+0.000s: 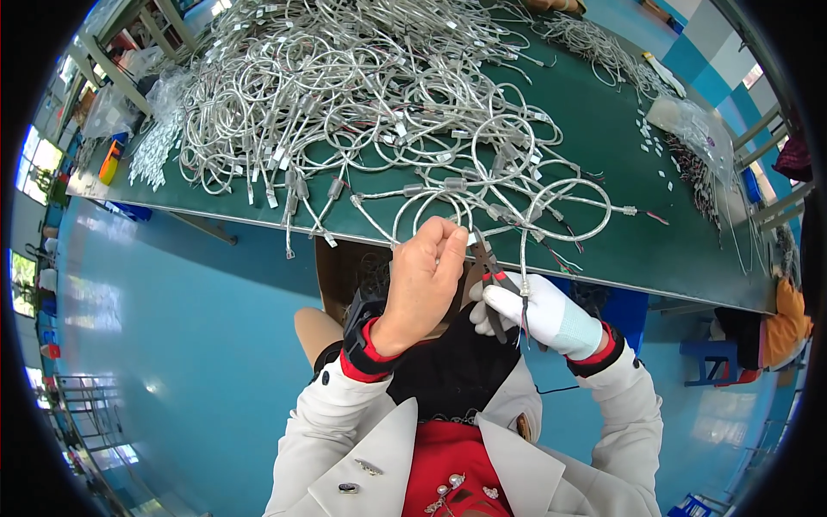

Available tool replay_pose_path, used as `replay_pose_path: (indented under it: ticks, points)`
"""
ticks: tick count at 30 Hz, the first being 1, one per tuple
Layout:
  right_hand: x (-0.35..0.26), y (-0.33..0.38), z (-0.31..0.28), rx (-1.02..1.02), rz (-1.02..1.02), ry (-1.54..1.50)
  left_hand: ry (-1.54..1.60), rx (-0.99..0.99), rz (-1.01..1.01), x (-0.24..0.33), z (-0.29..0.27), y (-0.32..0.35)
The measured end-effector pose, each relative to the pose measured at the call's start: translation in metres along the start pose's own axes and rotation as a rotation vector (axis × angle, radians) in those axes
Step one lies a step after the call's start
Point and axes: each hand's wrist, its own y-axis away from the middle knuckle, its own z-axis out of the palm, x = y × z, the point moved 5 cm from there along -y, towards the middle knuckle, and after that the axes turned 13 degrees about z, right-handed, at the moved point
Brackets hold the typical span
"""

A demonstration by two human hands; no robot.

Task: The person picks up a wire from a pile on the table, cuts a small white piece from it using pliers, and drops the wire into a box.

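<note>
My bare left hand (420, 280) is closed at the table's front edge, thumb and fingers pinching a looped silvery cable (419, 207); the exact grip point is hidden by the fingers. A small white piece shows beside the thumb tip. My right hand (547, 314), in a white glove, is wrapped round a pair of cutting pliers (494, 277) with red and black handles. Their dark jaws point up, close to the left thumb. One cable end (524, 297) with thin bare-coloured wires hangs down in front of the glove.
A big tangled heap of silvery cables (345, 95) covers much of the green table (594, 112). Small white tags (155, 155) and a yellow-black tool (110, 162) lie at the left. A plastic bag (693, 129) and dark wires lie right. A blue stool (711, 362) stands beyond.
</note>
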Motion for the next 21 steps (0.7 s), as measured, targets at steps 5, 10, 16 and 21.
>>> replay_pose_path:
  ticks: [5,10,16,21]
  points:
    - [-0.0003,0.0019,-0.0032,0.091,-0.061,0.211,-0.028,0.004,0.067,0.0042,0.0041,0.0047]
    - [0.0042,0.0015,-0.0055,0.148,-0.095,0.31,-0.058,0.026,0.097,0.0023,0.0036,0.0079]
    - [-0.0002,0.0043,-0.0027,0.217,-0.082,0.35,-0.087,0.017,0.069,0.006,0.0019,0.0062]
    - [0.0049,-0.0002,0.0006,0.197,-0.093,0.247,-0.022,0.039,0.08,0.0005,0.0036,0.008]
